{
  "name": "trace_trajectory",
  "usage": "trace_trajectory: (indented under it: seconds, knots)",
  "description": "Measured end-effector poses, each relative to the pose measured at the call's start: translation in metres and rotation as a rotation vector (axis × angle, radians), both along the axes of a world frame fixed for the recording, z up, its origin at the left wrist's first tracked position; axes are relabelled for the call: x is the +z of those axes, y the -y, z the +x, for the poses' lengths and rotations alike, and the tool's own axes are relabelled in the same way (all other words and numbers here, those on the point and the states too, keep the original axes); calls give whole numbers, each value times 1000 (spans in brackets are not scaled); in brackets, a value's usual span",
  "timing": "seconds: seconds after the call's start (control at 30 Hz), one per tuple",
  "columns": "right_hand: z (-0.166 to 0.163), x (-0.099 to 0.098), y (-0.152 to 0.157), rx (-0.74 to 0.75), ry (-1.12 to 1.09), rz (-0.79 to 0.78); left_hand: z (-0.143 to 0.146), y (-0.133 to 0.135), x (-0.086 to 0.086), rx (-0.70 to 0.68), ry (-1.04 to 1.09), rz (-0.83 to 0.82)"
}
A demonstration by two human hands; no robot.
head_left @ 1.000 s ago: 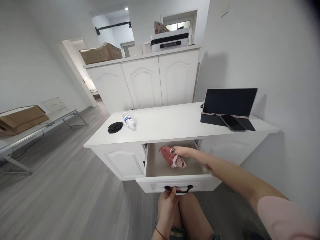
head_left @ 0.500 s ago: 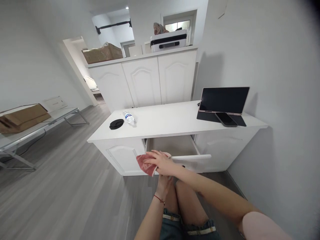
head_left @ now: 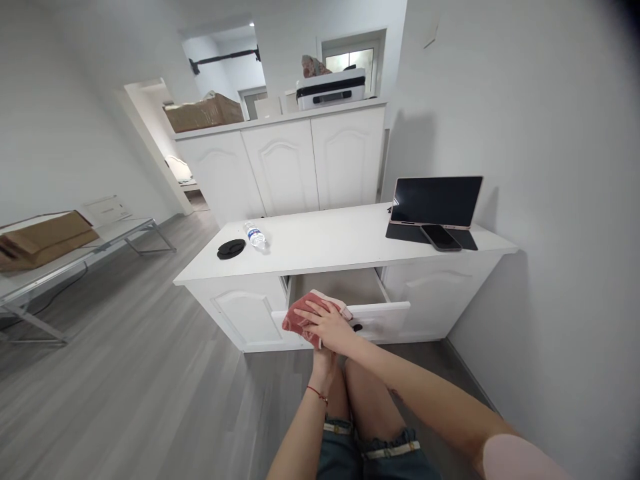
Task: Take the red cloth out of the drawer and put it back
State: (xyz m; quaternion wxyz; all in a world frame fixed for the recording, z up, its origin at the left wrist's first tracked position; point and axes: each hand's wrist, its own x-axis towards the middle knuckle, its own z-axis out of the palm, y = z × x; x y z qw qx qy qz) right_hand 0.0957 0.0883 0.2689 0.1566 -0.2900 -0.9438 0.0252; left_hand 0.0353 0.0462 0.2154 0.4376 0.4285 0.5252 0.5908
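Observation:
A red cloth with a pale edge [head_left: 303, 319] is in front of the pulled-out white drawer [head_left: 387, 313], covering part of its front. My right hand [head_left: 331, 328] lies flat over the cloth, fingers stretched out and spread. Under it my left hand [head_left: 324, 363], a red cord on its wrist, reaches up from below. The cloth and the right hand hide its fingers, so its grip on the cloth does not show. A dark knob [head_left: 357, 327] shows on the drawer front, just right of my right hand.
On the white cabinet top [head_left: 320, 241] are a clear bottle lying down [head_left: 256, 237], a black disc-like item [head_left: 231, 249], a tablet on a stand [head_left: 436, 201] and a phone [head_left: 440, 237]. At left, a cardboard box [head_left: 47, 240] sits on a metal-legged table.
The cloth has moved slightly right and up and lies more spread over the drawer's top edge. My right hand has flattened on it. The view has shifted a little.

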Motion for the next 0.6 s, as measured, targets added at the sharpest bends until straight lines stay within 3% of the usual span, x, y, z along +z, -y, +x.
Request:
trace_trajectory:
  seconds: [0.13, 0.2, 0.4, 0.6]
  knots:
    - [38, -3, 3, -55, 0, 78, -7, 14, -15, 47, 597, -203]
    - [59, -7, 4, -78, -10, 144, -9, 15, -18, 39, 751, -226]
    - [118, -27, 12, -155, -76, 264, -8, 12, -20, 45, 792, -235]
    - [163, -57, 28, -418, -214, -29, -8, 16, -11, 102, 841, -311]
